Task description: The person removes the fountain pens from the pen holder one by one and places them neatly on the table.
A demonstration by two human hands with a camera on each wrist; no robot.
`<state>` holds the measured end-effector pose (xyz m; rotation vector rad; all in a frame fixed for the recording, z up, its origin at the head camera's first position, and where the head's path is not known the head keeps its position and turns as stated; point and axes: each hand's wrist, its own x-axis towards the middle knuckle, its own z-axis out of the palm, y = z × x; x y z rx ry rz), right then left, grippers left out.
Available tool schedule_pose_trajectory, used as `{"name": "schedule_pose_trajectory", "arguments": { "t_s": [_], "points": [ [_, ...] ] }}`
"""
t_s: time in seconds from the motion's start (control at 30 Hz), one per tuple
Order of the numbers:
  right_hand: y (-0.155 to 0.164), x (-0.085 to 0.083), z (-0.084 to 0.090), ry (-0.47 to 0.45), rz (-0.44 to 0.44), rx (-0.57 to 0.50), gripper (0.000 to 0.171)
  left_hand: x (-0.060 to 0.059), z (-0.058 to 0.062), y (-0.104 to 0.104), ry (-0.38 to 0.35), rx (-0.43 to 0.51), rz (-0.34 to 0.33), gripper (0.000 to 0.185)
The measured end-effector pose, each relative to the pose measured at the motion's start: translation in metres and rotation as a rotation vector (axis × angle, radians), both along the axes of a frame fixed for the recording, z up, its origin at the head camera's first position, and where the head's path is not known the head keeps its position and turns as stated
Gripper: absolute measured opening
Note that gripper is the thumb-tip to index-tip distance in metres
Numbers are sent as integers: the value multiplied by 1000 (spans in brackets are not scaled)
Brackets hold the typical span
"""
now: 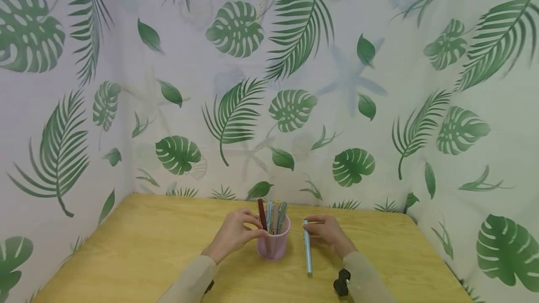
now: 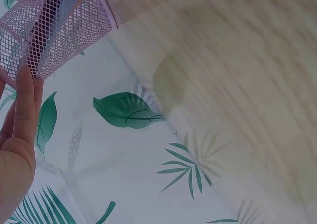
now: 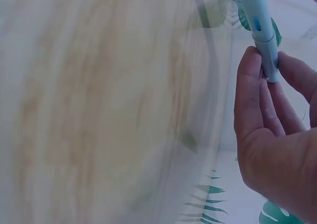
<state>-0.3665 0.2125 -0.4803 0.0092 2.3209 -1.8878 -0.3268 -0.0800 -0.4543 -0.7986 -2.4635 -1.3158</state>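
On the left of the head view a beige sleeve runs up from the lower edge to the left hand, which rests on the wooden bench with its fingers curled against the left side of the pink mesh cup. The fingertips reach the rim, close to a dark red pen standing in the cup — whether they pinch that pen or only touch the rim cannot be told. The left wrist view shows straight fingers lying along the pink mesh wall, touching it.

The cup stands upright near the middle of the bench, towards the back edge, between the two hands. In it stand several pens, upright or slightly leaning, their caps above the rim.

Just to the right of the cup lies a light blue pen on the bench, its length running from the back towards the person. The right hand holds its far end — thumb and fingers are pinched round the tip, as the right wrist view shows, where the fingers close on the end of the pale blue barrel. The near end of the pen lies free on the wood.

Behind the bench and on both sides hangs a white cloth printed with green leaves.
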Motion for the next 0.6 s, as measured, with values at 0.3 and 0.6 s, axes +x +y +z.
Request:
{"name": "schedule_pose_trajectory", "arguments": {
  "t_s": [0.3, 0.6],
  "points": [
    [0, -10, -5, 12, 21, -6, 40, -5, 4, 1, 1, 1, -6, 20],
    [-7, -12, -9, 8, -28, 82, 35, -2, 2, 0, 0, -3, 0, 18]
  ]
}}
